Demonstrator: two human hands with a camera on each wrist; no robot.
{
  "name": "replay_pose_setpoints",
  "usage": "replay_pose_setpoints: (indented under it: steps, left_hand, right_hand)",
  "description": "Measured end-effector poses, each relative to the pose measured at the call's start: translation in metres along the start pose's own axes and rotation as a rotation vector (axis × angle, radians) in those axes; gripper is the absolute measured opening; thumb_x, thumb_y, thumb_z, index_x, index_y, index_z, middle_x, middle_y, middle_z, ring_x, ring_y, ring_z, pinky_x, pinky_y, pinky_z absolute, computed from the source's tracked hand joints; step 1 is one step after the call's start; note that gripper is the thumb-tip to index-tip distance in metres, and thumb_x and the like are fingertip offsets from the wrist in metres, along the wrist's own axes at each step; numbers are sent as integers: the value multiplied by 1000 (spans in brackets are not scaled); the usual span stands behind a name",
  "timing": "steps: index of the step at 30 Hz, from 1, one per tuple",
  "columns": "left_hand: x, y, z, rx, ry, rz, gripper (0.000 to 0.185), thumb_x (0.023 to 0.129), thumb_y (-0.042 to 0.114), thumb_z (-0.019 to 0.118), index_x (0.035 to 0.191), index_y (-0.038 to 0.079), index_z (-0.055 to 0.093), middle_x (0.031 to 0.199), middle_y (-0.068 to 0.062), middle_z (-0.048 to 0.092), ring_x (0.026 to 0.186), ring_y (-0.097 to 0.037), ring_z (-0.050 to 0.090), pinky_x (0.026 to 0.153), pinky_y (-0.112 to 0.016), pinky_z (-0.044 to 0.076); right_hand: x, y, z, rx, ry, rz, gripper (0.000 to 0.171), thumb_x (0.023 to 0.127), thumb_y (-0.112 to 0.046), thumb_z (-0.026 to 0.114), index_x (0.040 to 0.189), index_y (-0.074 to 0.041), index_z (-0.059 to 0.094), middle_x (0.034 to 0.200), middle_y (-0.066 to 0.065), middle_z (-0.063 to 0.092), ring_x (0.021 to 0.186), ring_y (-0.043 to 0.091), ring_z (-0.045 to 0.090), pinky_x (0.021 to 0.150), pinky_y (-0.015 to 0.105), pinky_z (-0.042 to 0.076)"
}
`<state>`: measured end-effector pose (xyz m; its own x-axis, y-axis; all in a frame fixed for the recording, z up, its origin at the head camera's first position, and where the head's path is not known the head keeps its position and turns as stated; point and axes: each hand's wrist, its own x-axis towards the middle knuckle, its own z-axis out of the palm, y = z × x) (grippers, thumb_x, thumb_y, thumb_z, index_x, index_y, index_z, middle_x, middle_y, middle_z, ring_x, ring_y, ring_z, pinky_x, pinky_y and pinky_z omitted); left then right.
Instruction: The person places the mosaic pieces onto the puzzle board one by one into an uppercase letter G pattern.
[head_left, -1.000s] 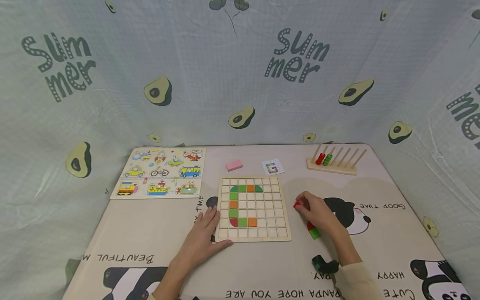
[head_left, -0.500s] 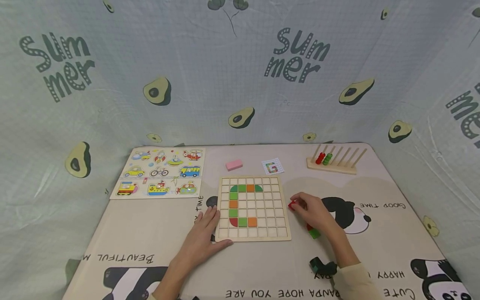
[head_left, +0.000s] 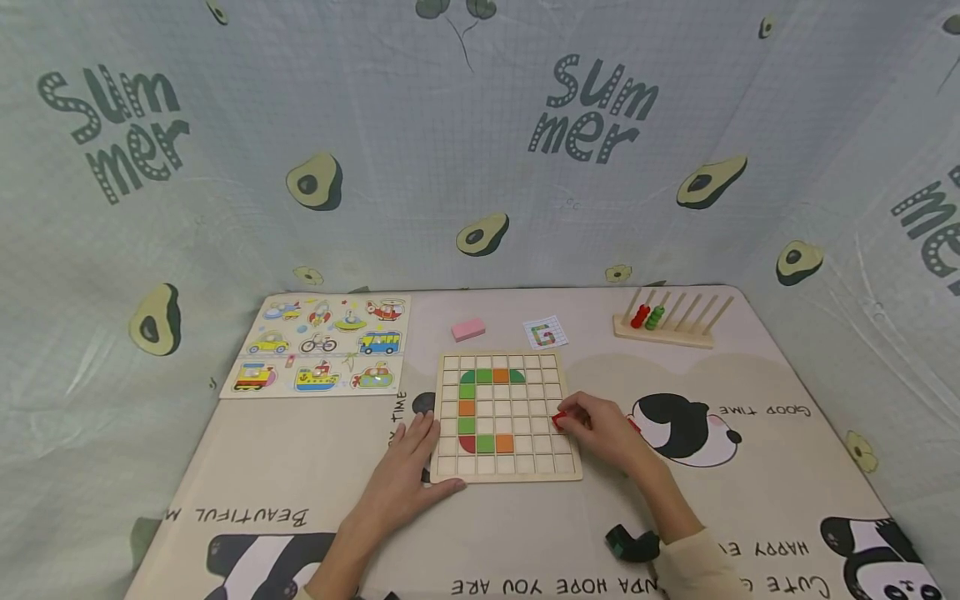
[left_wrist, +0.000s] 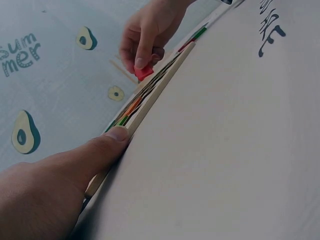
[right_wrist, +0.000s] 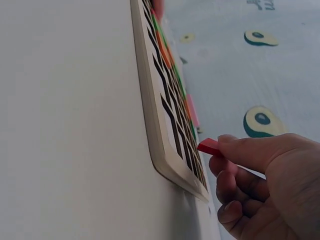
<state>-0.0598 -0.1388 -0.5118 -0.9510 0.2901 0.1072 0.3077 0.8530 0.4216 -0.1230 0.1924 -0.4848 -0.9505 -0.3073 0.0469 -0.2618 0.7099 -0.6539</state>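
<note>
A wooden grid board (head_left: 576, 477) lies on the table, with green, orange and red tiles (head_left: 486, 444) set in its left part in a C shape. My left hand (head_left: 401, 475) rests along the board's left edge; its thumb (left_wrist: 107, 145) touches the front rim. Between thumb and forefinger, my right hand (head_left: 600, 429) pinches a small red tile (right_wrist: 209, 146) above the board's right-hand columns. Beyond the board, loose red and green tiles (left_wrist: 200, 33) lie on the table in the left wrist view; in the head view the right hand and forearm mostly hide them.
Behind the board are a pink block (head_left: 468, 331) and a small card (head_left: 546, 332) with a coloured G pattern. A picture puzzle board (head_left: 318, 358) lies at the back left. At the back right stands a pegged wooden rack (head_left: 671, 332) with red and green beads.
My right hand has carried the red tile leftward, from the table beside the board to over its right columns. The left hand has stayed in place.
</note>
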Motion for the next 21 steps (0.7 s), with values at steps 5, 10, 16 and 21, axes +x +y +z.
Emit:
replay_pose_setpoints:
  steps: [5, 10, 16, 21]
  left_hand:
    - [0, 0, 0, 0, 2, 1, 100, 73, 76, 53, 145, 9, 36, 154, -4, 32, 145, -18, 25, 123, -38, 16]
    - [0, 0, 0, 1, 5, 5, 99, 74, 76, 54, 145, 9, 36, 153, -4, 32, 145, -19, 25, 122, -38, 17]
    - [-1, 0, 0, 3, 2, 3, 99, 74, 76, 54, 145, 9, 36, 153, -4, 32, 145, -18, 25, 122, -38, 17]
    - [-1, 0, 0, 5, 5, 4, 99, 73, 76, 53, 144, 9, 37, 153, -4, 32, 144, -18, 25, 122, -38, 17]
  right_hand:
    - [-1, -9, 6, 33, -19, -23, 14, 85, -17, 68, 98, -16, 63, 78, -9, 59, 70, 6, 52, 61, 14, 49]
    - [-1, -15, 13, 37, -55, -75, 15, 86, -16, 67, 101, -15, 65, 79, -10, 59, 72, 5, 52, 62, 14, 49]
    - [-1, -22, 20, 43, -85, -49, 18, 86, -20, 68, 103, -17, 66, 81, -11, 60, 73, 6, 53, 65, 13, 51]
    - [-1, -24, 24, 58, -118, -22, 18, 85, -23, 69, 102, -21, 65, 83, -13, 61, 74, 6, 54, 66, 14, 51]
